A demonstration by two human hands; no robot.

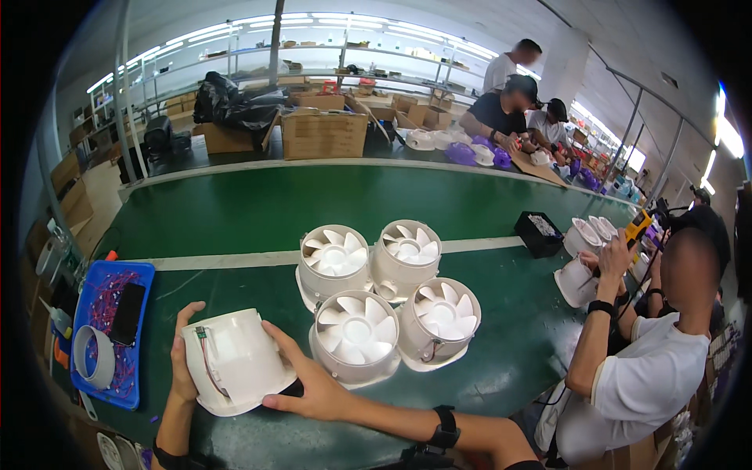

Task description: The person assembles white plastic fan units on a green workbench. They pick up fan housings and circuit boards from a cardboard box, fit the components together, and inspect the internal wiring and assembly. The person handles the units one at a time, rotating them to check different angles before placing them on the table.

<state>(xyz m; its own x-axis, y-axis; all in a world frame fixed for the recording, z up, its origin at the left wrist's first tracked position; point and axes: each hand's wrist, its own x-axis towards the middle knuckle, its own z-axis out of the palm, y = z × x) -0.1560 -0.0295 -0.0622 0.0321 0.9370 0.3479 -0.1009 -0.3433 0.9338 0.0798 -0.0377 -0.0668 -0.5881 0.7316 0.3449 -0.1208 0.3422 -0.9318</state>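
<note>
A white round fan housing [239, 356] is tilted on its side between my hands at the front left. On its wall sit a small green circuit board [201, 333] and thin wires [213, 368] running down toward the flange. My left hand [183, 356] grips the left side, with fingers along the wall. From the right, my right hand [313, 384] clasps it, thumb at the flange and fingers against the wall. The housing's inside is hidden. Just right of my hands stand several white fans, including a front fan [356, 333], their blades facing up.
At the left, a blue tray [141, 345] holds red and blue wires, a black object [128, 313] and a white ring [94, 356]. A black box [539, 234] stands far right. Nearby, a co-worker [634, 368] holds a yellow power tool [638, 228]. Cardboard boxes [325, 135] line the far bench.
</note>
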